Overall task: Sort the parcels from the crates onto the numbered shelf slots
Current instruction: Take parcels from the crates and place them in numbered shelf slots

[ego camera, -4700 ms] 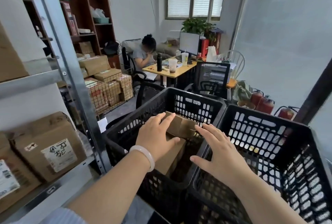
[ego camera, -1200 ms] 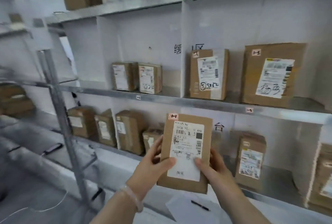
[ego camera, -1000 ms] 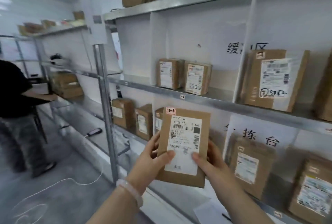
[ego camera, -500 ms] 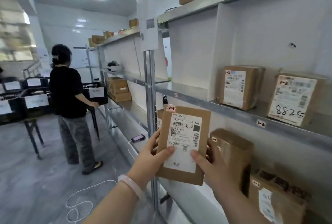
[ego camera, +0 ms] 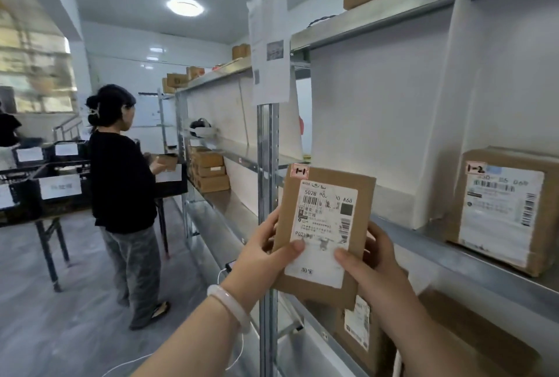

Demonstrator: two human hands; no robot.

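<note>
The left hand and right hand are pinching the parcel by its lower sides, holding it upright in front of the shelf. Its tag is saying 1-1, so it should be going in the gap beside the box marked 1-2, label out.

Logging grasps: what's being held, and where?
A parcel: left hand gripping its lower left edge, right hand its lower right edge, thumbs on its front.

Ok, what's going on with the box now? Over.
Left hand, right hand both grip parcel, tagged 1-1. Not shelved yet. Metal post beside its left edge.
</note>
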